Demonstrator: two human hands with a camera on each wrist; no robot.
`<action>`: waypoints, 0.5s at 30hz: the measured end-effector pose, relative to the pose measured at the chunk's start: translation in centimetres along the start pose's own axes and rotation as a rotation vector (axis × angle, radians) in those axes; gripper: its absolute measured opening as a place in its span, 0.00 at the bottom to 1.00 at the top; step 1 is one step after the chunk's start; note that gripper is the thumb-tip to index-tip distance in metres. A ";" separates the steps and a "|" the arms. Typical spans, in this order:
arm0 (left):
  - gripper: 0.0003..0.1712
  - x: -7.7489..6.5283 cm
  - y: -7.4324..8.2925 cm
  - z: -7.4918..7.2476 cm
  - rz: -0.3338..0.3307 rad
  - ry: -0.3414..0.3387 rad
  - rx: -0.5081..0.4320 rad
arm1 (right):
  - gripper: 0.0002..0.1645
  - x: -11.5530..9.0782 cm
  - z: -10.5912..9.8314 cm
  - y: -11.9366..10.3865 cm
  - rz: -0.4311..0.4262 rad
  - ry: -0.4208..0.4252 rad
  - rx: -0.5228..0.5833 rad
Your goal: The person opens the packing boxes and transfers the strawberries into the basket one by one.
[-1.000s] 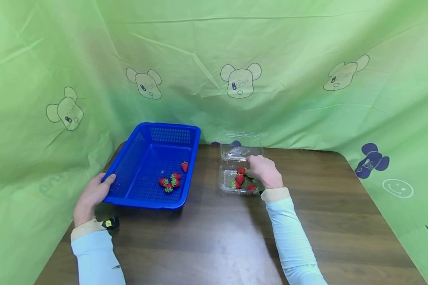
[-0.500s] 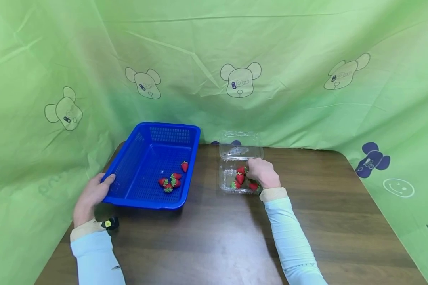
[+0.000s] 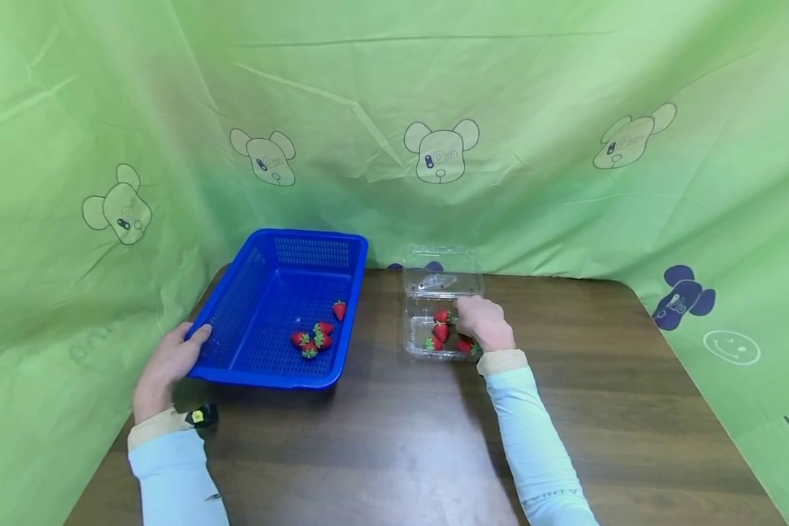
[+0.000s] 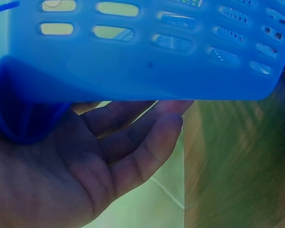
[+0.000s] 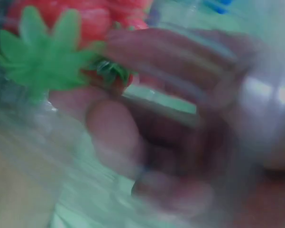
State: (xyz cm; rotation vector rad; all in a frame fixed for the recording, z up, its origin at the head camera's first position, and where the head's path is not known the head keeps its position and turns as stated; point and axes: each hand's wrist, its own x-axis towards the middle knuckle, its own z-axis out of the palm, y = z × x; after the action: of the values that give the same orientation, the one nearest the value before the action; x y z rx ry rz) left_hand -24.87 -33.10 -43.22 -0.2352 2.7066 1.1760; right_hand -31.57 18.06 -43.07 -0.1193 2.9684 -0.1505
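Observation:
In the head view my left hand (image 3: 169, 358) grips the near-left corner of a blue plastic basket (image 3: 237, 307), thumb over the rim. The left wrist view shows its fingers (image 4: 147, 152) bent beneath the slotted basket wall (image 4: 133, 71). Several strawberries (image 3: 309, 349) with green leaves lie in the basket's right part. My right hand (image 3: 483, 321) reaches down into an open clear plastic clamshell box (image 3: 416, 321) holding several strawberries (image 3: 440, 332). In the blurred right wrist view, its fingers (image 5: 170, 52) pinch a strawberry (image 5: 118, 83), partly hidden behind the leaves of a nearer strawberry (image 5: 80, 19).
The box's clear lid (image 3: 442, 267) stands raised behind it, near the green curtain (image 3: 342, 88) at the back. Basket and box rest side by side on a brown wooden table (image 3: 381, 438), with bare wood between them.
My right hand has sunk a little nearer and lower in the box, covering a strawberry that showed beside its fingers. A strawberry near the wrist has shifted slightly. The left hand and basket have stayed put.

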 end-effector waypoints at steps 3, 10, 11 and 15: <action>0.44 -0.1 0.0 -0.1 -0.004 -0.010 -0.007 | 0.01 -0.5 -0.6 -0.1 -0.003 0.030 0.037; 0.44 -0.3 0.0 -0.2 0.000 -0.019 -0.010 | 0.03 -1.3 -1.8 -0.4 -0.104 0.175 0.113; 0.44 -0.3 0.0 -0.2 0.003 -0.018 -0.010 | 0.02 -1.3 -2.0 -0.5 -0.119 0.184 0.121; 0.44 -0.1 0.1 -0.1 0.002 -0.021 0.006 | 0.02 -1.8 -2.6 -0.7 -0.145 0.208 0.136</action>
State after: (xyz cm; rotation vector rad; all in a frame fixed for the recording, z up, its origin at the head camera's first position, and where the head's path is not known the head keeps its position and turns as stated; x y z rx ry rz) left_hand -24.79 -33.05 -43.05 -0.2175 2.6927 1.1640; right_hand -30.21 17.75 -40.18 -0.3208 3.1421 -0.4053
